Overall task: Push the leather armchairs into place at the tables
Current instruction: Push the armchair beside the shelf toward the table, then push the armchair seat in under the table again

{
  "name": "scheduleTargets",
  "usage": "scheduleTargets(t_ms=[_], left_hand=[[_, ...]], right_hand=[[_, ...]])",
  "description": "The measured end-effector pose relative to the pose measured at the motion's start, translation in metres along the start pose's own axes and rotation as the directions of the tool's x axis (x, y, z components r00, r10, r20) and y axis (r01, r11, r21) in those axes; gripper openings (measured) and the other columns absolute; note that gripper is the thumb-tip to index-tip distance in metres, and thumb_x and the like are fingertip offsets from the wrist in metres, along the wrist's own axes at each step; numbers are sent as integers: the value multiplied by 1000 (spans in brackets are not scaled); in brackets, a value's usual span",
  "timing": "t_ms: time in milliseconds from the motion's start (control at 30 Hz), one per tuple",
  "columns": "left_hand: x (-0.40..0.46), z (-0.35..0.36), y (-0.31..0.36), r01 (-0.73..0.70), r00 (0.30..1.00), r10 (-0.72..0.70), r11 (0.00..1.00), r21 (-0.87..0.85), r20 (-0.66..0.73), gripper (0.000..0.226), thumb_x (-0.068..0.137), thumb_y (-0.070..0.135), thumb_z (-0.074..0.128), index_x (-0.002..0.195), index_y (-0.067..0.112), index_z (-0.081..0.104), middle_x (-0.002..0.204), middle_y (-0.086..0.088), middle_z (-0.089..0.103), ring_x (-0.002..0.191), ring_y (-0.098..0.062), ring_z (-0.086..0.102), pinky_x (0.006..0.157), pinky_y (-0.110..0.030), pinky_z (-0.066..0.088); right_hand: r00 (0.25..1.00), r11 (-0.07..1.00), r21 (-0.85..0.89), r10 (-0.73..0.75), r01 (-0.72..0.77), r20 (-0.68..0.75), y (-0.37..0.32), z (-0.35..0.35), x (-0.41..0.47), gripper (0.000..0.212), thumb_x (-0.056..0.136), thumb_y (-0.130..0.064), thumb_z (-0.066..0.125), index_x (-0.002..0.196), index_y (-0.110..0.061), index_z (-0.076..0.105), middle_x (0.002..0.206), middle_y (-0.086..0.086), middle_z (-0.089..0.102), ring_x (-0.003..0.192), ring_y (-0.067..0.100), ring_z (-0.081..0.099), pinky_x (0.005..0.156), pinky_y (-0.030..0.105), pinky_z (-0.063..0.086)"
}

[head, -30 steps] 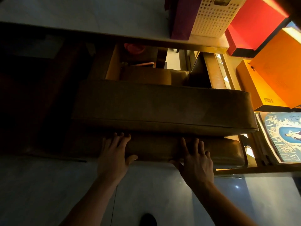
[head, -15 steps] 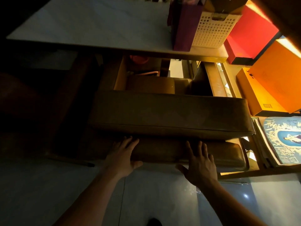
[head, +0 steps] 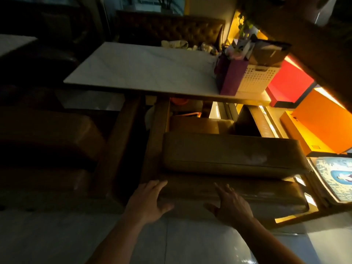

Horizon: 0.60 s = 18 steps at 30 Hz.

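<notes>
A brown leather armchair [head: 232, 155] stands with its seat tucked under the white marble table [head: 144, 69], its padded back facing me. My left hand [head: 148, 201] lies flat against the left end of the chair's lower back cushion, fingers spread. At the middle of that same cushion my right hand [head: 232, 204] rests flat with its fingers apart. A second, darker leather armchair [head: 47, 141] sits to the left at the same table, mostly in shadow.
A purple bag [head: 231, 77] and a white perforated basket [head: 255, 78] sit on the table's right end. Red [head: 289, 82] and orange boxes [head: 323, 124] and a framed picture [head: 335, 178] line the right side. A tufted bench [head: 171, 29] stands behind the table. Pale tiled floor [head: 190, 241] lies under me.
The view has tilted up, showing the whole table and the bench. Both hands have stayed on the chair back, shifting a little along the lower cushion.
</notes>
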<state>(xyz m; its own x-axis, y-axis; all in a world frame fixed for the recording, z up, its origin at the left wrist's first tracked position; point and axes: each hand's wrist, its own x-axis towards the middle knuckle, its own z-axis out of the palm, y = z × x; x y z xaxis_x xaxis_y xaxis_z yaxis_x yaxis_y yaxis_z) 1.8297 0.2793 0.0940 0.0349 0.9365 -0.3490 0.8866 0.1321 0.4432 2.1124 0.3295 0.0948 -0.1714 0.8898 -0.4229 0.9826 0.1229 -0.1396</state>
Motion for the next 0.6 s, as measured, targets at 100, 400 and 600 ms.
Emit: scheduleTargets(t_ms=[100,400,600], left_hand=[[-30,-34,-49,6,1000,-6,1000,-17,-14,85,81,75,53,152,44,18,160,12,21,144,-18,25,114,-42,32],[-102,-115,-209,115,984,-131,985,-132,-122,83,79,77,54,149,46,23,158,14,25,141,-13,31,109,-38,38],[-116,-138,-311,224,951,-253,960,-165,-179,81,81,72,55,149,44,22,155,11,30,140,-15,32,110,-39,38]], right_hand=[[1000,999,9,-31,31,0,-67,-7,-12,93,84,-76,52,158,-39,10,165,8,22,148,29,32,109,42,43],[990,986,89,-143,141,17,-256,3,-19,90,85,-75,52,157,-39,13,166,8,18,149,30,27,111,43,38],[978,983,56,-180,175,102,-353,36,18,91,85,-75,52,157,-41,6,168,8,10,150,33,24,114,47,34]])
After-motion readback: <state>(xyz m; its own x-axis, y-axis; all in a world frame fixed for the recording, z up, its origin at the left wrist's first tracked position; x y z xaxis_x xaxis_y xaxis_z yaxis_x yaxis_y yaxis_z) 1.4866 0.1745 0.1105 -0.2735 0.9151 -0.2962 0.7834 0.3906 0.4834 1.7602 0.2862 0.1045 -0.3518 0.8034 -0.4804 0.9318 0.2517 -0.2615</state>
